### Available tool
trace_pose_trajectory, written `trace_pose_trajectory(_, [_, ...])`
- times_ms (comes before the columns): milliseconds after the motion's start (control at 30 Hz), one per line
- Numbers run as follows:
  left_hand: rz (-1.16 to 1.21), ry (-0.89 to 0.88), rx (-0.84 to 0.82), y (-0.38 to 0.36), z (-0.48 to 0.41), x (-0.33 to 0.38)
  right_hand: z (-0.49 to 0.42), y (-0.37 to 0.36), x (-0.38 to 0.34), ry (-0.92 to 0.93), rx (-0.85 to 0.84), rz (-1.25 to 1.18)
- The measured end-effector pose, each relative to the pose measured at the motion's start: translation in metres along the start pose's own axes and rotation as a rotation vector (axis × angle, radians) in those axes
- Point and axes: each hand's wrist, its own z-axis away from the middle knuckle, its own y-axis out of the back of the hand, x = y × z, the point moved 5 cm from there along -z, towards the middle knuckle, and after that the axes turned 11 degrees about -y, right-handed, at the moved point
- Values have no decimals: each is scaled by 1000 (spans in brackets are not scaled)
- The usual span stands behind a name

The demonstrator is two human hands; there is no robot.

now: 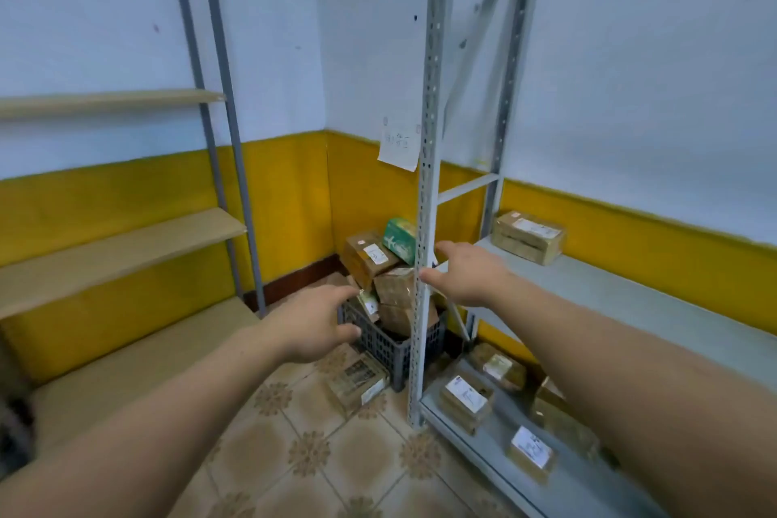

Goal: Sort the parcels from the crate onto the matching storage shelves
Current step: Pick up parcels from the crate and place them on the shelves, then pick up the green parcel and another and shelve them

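While L hand (pixel 311 324) + R hand (pixel 466 273) hover, green pkg (pixel 398 239) slants — down-right

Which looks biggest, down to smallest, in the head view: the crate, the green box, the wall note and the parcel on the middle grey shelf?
1. crate
2. parcel on the middle grey shelf
3. wall note and green box: about alike; a post hides part of the box.
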Motion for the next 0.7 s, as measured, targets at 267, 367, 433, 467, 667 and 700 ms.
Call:
trace_pose_trajectory(267, [20, 29, -72, -1, -83, -119, -127, -47, -79, 32, -56, -2])
trace_pose_trajectory(367, [40, 57, -89, -10, -127, -165, -188, -76, -99, 52, -95, -10])
trace_pose_trajectory(433, [80, 96, -101, -15, -157, -198, -232, -96, -112, 63, -131, -28])
trace_pose_trajectory(467, [103, 120, -113, -17, -171, -215, -253, -106, -118, 66, -156, -32])
trace_pose_trajectory(667, [167, 207, -173, -21, -239, -308, -361, -151, -145, 29, -254, -20])
trace_pose_trajectory(700, [175, 211, -181, -21, -251, -324, -376, -156, -148, 11, -273, -23])
